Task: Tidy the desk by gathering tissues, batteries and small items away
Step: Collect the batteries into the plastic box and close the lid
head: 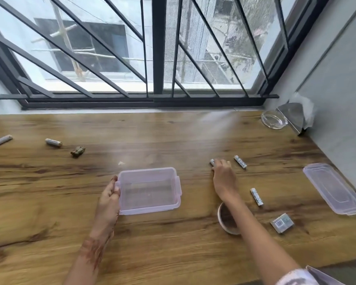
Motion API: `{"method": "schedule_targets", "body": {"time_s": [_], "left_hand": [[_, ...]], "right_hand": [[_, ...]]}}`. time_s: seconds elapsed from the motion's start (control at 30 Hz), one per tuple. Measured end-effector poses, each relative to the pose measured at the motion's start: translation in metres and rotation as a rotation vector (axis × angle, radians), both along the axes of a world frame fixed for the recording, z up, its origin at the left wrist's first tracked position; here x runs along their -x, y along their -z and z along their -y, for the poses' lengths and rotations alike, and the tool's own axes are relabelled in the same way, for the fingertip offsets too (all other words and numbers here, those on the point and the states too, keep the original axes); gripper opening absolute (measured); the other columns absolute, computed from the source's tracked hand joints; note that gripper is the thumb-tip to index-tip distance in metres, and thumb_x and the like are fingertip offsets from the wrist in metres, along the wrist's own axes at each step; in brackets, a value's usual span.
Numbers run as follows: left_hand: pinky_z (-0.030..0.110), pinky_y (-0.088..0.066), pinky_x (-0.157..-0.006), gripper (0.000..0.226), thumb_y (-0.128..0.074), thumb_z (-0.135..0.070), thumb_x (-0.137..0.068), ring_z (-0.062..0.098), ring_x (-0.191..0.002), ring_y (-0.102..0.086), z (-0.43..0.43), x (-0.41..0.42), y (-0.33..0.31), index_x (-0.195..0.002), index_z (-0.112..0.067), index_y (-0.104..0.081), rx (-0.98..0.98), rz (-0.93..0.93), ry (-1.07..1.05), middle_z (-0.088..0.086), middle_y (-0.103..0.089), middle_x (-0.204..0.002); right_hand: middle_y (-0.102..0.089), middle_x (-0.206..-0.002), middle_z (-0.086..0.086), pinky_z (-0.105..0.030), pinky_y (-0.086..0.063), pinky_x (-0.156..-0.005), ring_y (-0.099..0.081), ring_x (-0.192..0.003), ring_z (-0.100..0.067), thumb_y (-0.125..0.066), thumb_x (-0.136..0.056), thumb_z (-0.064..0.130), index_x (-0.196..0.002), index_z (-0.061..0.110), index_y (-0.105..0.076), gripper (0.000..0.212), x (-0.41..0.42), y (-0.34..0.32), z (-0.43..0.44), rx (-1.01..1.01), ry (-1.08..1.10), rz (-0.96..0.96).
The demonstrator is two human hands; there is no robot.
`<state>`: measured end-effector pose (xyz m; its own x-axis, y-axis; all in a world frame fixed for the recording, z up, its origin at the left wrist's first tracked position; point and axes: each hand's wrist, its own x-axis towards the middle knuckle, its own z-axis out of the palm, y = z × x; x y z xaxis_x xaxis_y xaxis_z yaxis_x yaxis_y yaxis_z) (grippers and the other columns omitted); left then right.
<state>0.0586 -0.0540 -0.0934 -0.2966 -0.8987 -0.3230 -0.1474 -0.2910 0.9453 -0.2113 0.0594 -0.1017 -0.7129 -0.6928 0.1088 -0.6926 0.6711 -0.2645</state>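
A clear pink plastic container stands with nothing in it on the wooden desk. My left hand grips its left rim. My right hand reaches forward, its fingers curled round a white battery. Two more white batteries lie to the right, one near that hand and another closer to me. At the far left lie two batteries, one beside a small brown figurine and one near the edge. A tiny white paper scrap lies behind the container.
The container's lid lies at the right by the wall. A small round bowl sits under my right forearm, a small grey packet beside it. A glass ashtray and a metal tissue holder stand in the back right corner.
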Motion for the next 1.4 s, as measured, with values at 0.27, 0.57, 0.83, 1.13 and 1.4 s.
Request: {"method": "schedule_targets", "body": {"time_s": [0.27,0.57,0.83,1.13,1.4], "left_hand": [[0.036,-0.041,-0.091,0.034,-0.035,-0.016,-0.1,0.022,-0.105,-0.054,-0.003,0.003,-0.003,-0.129,-0.011,-0.051,0.026,0.008,-0.008,0.012,-0.059,-0.124],[0.021,-0.049,-0.071,0.033,-0.033,-0.014,-0.1,0.015,-0.091,-0.056,-0.01,0.008,-0.009,-0.128,-0.01,-0.051,0.026,-0.019,-0.035,0.006,-0.06,-0.111],[0.026,-0.052,-0.082,0.035,-0.04,-0.009,-0.098,0.016,-0.106,-0.057,-0.01,0.002,-0.012,-0.131,-0.012,-0.047,-0.009,-0.097,-0.051,-0.004,-0.061,-0.114],[0.026,-0.009,-0.116,0.046,-0.041,-0.009,-0.095,0.013,-0.142,-0.018,-0.02,-0.019,0.002,-0.138,-0.022,-0.029,0.657,0.334,0.192,-0.014,-0.028,-0.143],[0.032,0.015,-0.115,0.063,-0.006,-0.058,-0.092,0.001,-0.14,0.018,-0.02,-0.035,0.014,-0.145,-0.025,-0.011,0.903,0.677,0.381,-0.013,-0.001,-0.152]], "right_hand": [[-0.054,-0.102,-0.021,-0.042,-0.046,-0.074,-0.05,-0.097,-0.036,-0.051,-0.084,-0.009,-0.108,-0.002,-0.062,0.028,0.032,-0.012,-0.018,0.119,0.135,-0.053],[-0.064,-0.094,-0.022,-0.033,-0.039,-0.062,-0.06,-0.087,-0.035,-0.047,-0.089,-0.002,-0.097,-0.003,-0.06,0.015,0.064,-0.01,-0.03,0.037,0.161,-0.033],[-0.07,-0.084,-0.017,-0.029,-0.042,-0.06,-0.062,-0.073,-0.028,-0.061,-0.086,0.009,-0.093,0.001,-0.07,0.013,0.031,-0.038,-0.011,0.248,0.145,0.158],[-0.065,-0.076,-0.01,-0.032,-0.058,-0.069,-0.063,-0.068,-0.021,-0.067,-0.079,-0.002,-0.083,0.008,-0.066,0.011,-0.124,-0.075,0.036,0.457,-0.136,1.269],[-0.068,-0.071,-0.005,-0.033,-0.057,-0.07,-0.066,-0.07,-0.017,-0.071,-0.069,0.007,-0.07,0.009,-0.065,0.007,-0.156,-0.041,0.068,0.109,-0.149,0.93]]}}
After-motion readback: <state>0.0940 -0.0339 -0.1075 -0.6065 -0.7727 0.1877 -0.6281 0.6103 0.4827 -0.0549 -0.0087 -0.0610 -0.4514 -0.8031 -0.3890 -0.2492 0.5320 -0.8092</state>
